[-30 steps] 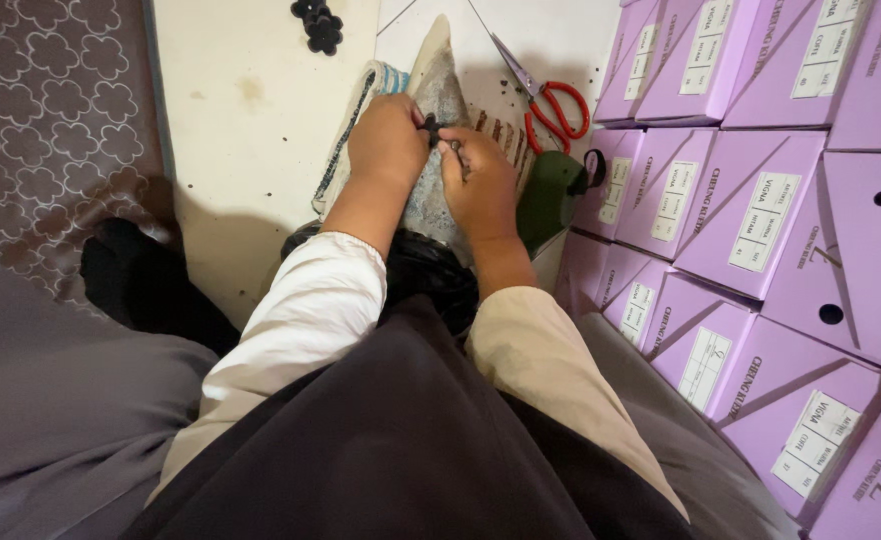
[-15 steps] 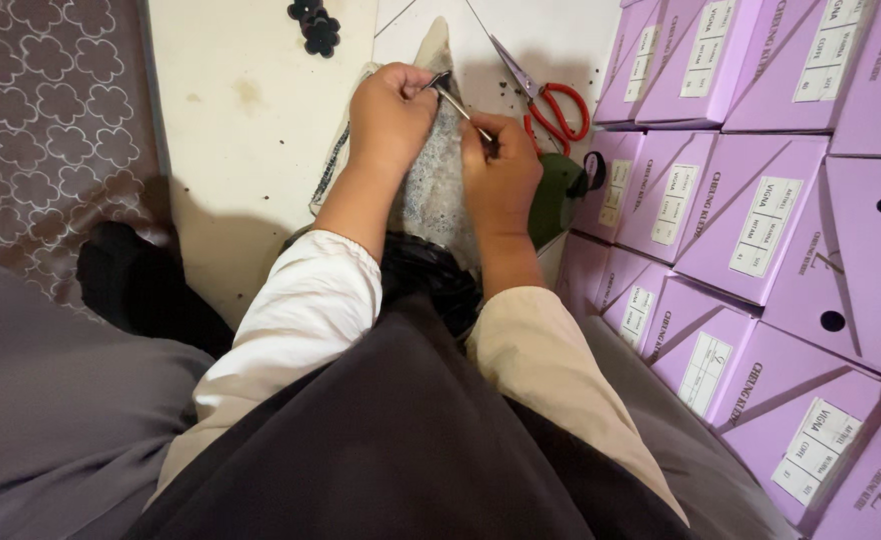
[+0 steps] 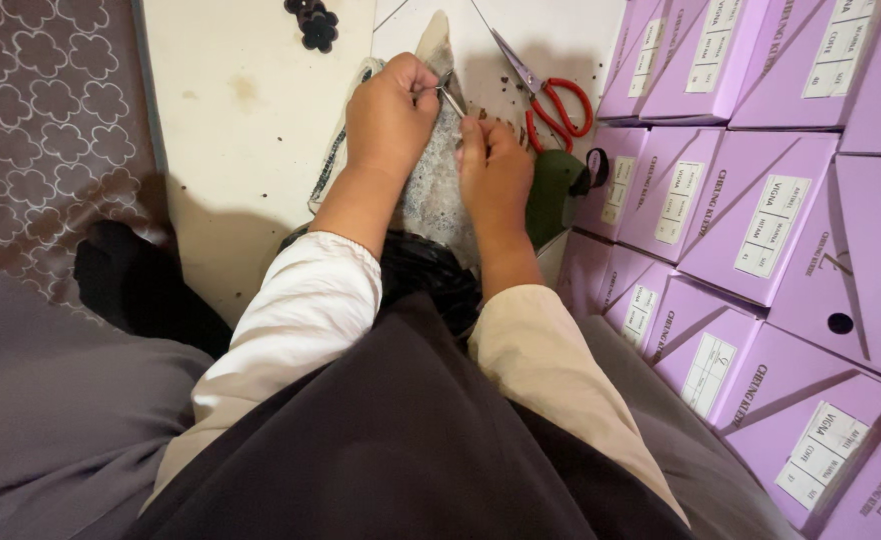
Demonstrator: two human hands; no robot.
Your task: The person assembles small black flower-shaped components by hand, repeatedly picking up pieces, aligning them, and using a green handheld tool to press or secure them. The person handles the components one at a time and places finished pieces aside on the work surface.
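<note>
L hand [image 3: 393, 110] clenched on thin metal tool [image 3: 451, 97], tip angled down-right twd glittery shoe piece [image 3: 431, 190], w/ R hand [image 3: 494, 170] pressing it flat, just beside.

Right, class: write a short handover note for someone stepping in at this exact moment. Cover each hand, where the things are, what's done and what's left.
Left hand: fingers pinch a thin metal tool at the top of the glittery grey piece.
Right hand: presses that piece flat.
Red-handled scissors lie untouched by the lilac boxes.
Done: piece positioned and held.
Left: cannot tell how much work on it remains.
</note>
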